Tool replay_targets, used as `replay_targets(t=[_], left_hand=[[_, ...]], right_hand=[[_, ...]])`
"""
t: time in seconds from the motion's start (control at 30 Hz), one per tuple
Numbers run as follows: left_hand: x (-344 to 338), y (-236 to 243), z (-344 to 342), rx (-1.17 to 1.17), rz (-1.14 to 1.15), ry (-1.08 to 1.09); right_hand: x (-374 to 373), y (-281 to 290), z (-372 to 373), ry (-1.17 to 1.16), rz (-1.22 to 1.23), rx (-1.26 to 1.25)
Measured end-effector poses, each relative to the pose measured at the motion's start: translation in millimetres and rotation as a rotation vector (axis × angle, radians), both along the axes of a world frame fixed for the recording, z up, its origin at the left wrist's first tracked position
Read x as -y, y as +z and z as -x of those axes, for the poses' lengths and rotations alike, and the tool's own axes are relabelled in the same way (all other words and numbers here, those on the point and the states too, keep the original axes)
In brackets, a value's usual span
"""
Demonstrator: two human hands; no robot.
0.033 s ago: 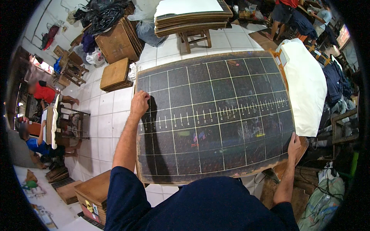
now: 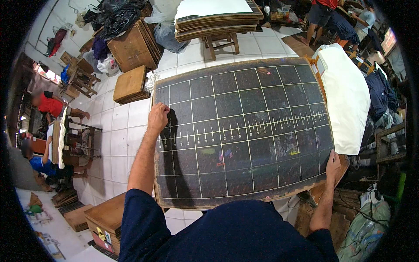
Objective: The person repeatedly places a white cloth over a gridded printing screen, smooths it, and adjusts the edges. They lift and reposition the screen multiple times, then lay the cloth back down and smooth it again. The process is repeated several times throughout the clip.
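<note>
A dark board (image 2: 227,166) with a white grid and a row of ruler-like marks lies broadly in front of me, its edges worn brown. My left hand (image 2: 158,114) is closed at the board's left edge, fingers curled onto its top, casting a long shadow. My right hand (image 2: 333,166) grips the right edge near the lower corner, fingers partly hidden. Beside the board's upper right lies white fabric (image 2: 342,100).
Stacked boards (image 2: 216,28) rest on a wooden stool behind. Brown boards (image 2: 128,85) lie on the tiled floor, near plastic bags (image 2: 168,35). Co-workers (image 2: 50,105) work at left and upper right (image 2: 318,17). Wooden boxes (image 2: 102,216) stand lower left; sacks (image 2: 366,222) lower right.
</note>
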State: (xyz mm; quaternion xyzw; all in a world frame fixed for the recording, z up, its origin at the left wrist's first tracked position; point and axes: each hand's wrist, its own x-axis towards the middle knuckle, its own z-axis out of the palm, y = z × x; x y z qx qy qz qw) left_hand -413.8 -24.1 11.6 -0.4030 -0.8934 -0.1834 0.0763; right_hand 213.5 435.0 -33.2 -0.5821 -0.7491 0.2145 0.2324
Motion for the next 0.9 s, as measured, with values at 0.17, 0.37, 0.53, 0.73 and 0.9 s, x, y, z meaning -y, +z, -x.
replay_targets(t=[0.17,0.37,0.53,0.73,0.9], left_hand=[[3,0,3,-0.006,-0.060,-0.033],[7,-5,-5,0.099,-0.214,0.095],[1,-8,-3,0.122,-0.237,0.109],[-2,-8,4,0.032,-0.078,0.105],[-18,-12,2,-0.210,0.246,0.141]], right_hand=[[-10,-10,-1,-0.010,-0.021,-0.014],[-13,-13,-3,-0.035,0.017,0.026],[-10,-8,-1,-0.031,0.018,0.006],[-8,-5,2,-0.040,-0.004,0.046],[-6,-2,2,-0.036,-0.027,0.061]])
